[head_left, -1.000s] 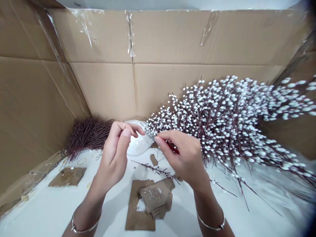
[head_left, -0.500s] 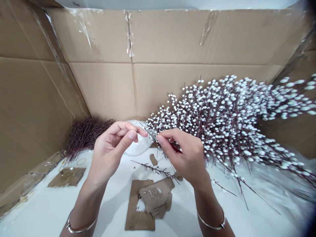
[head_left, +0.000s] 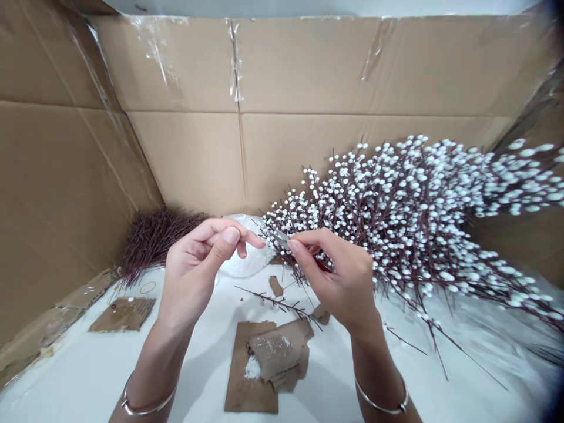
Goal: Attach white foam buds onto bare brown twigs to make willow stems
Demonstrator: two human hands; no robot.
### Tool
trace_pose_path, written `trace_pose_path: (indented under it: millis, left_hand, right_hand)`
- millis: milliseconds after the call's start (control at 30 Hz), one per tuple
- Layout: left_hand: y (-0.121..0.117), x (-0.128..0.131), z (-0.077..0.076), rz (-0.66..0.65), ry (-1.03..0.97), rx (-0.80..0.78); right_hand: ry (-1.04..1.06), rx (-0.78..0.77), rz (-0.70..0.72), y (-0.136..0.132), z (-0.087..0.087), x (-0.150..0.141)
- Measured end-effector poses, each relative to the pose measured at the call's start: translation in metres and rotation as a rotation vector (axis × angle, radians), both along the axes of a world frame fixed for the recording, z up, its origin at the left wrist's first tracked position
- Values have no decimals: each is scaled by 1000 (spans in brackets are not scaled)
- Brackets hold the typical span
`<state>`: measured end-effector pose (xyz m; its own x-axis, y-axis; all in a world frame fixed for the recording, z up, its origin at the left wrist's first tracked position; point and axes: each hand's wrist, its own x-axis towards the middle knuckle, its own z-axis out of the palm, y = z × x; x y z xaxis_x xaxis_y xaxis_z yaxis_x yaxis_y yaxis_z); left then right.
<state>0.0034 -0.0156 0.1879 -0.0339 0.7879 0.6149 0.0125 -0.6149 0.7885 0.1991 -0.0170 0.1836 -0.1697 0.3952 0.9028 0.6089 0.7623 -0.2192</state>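
My right hand [head_left: 337, 270] pinches a small pointed metal tool [head_left: 280, 238] between thumb and index finger. A bit of red shows at the tool, partly hidden by the palm. Opposite it is my left hand [head_left: 194, 264], its fingers bent and its thumb laid against them. The left index fingertip points right, close to the tool's tip; whether they touch I cannot tell. Anything tiny in the left pinch is too small to make out. Just behind the hands sits a pale plastic bag or bowl [head_left: 244, 262]. White-budded branches [head_left: 396, 217] fill the right side.
Bare dark twigs [head_left: 161, 238] lie in a bundle at the back left. Cardboard pieces [head_left: 251, 395] with white paste lie in front, near a loose twig [head_left: 282, 303]. Another cardboard scrap [head_left: 122, 315] is at left. Cardboard walls [head_left: 308, 70] enclose the white table [head_left: 198, 382].
My left thumb has moved in against the bent fingers. My right hand and the tool have shifted slightly right in view. The whole view has moved a little.
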Motion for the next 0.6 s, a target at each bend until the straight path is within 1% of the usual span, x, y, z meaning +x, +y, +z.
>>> trace_pose_path:
  millis: [367, 600]
  left_hand:
    - [0, 1, 1, -20, 2, -17]
    - [1, 0, 0, -63, -23, -9]
  right_hand:
    - [2, 5, 3, 1, 0, 0]
    - [8, 2, 19, 1, 1, 0]
